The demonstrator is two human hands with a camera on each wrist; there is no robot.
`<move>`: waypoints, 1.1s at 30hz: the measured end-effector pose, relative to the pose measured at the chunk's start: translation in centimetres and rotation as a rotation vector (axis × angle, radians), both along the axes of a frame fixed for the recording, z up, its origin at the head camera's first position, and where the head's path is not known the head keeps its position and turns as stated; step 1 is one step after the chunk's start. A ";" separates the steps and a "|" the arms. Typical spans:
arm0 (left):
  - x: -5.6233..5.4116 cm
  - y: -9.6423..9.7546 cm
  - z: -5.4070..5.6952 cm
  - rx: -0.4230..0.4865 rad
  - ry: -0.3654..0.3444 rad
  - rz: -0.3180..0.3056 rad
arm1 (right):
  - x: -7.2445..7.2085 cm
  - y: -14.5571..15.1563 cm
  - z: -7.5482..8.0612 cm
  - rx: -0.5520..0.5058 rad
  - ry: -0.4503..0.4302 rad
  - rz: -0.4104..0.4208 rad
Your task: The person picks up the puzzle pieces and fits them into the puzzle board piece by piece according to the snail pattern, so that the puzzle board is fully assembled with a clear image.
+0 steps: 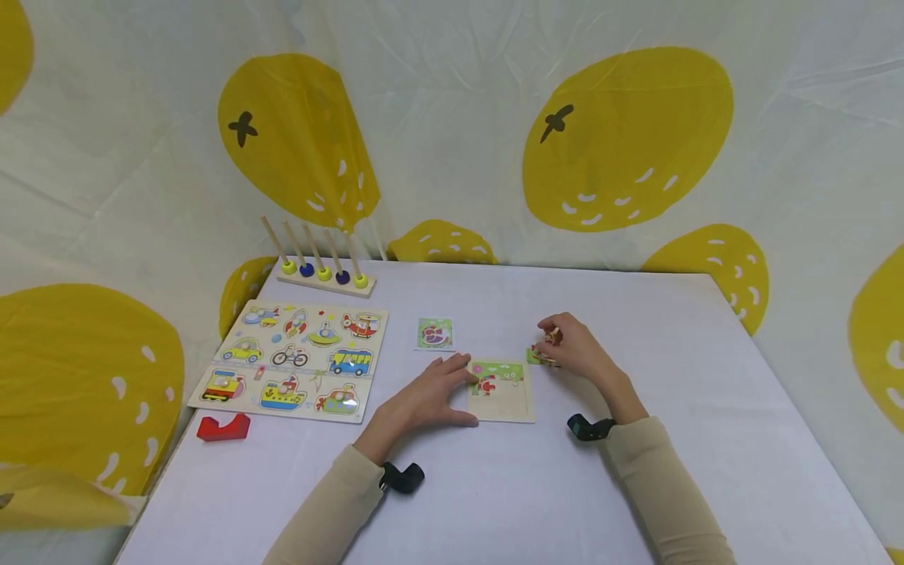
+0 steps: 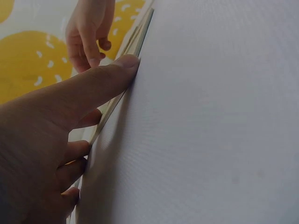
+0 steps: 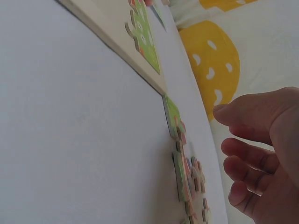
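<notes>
A vehicle puzzle board (image 1: 318,362) is lying at left in the frame. Near the centre, the left hand (image 1: 429,392), loosely spread rather than clenched, is touching the edge of a partly filled wooden tray (image 1: 504,402). Just right of it, loose puzzle pieces (image 1: 534,356) are lying on the desk (image 1: 480,502) by the right hand (image 1: 575,349), whose bent fingers are gripping nothing.

A red block (image 1: 224,429) (notched) lies near the vehicle board (image 1: 318,359).
</notes>
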State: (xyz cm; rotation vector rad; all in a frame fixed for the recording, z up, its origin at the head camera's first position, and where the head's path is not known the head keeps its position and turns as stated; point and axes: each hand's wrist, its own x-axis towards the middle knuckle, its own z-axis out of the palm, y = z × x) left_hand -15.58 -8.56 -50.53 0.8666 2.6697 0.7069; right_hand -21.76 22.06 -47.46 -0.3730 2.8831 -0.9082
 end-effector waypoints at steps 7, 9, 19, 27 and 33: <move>0.2 0.0 0.2 0.002 -0.012 0.005 | -0.8 1.1 -0.3 0.015 -0.047 -0.040; 0.2 0.0 0.1 -0.001 -0.011 0.006 | -1.0 1.3 -0.3 0.024 -0.041 -0.038; 0.1 -0.1 -0.3 -0.006 -0.008 0.007 | -1.6 2.3 -0.6 0.059 -0.037 -0.006; 0.0 -0.1 -0.6 -0.008 0.004 0.002 | -2.1 2.4 -0.9 0.103 -0.068 0.036; 0.0 -0.1 -0.4 -0.009 -0.002 0.004 | -2.4 2.3 -1.1 0.144 -0.070 0.039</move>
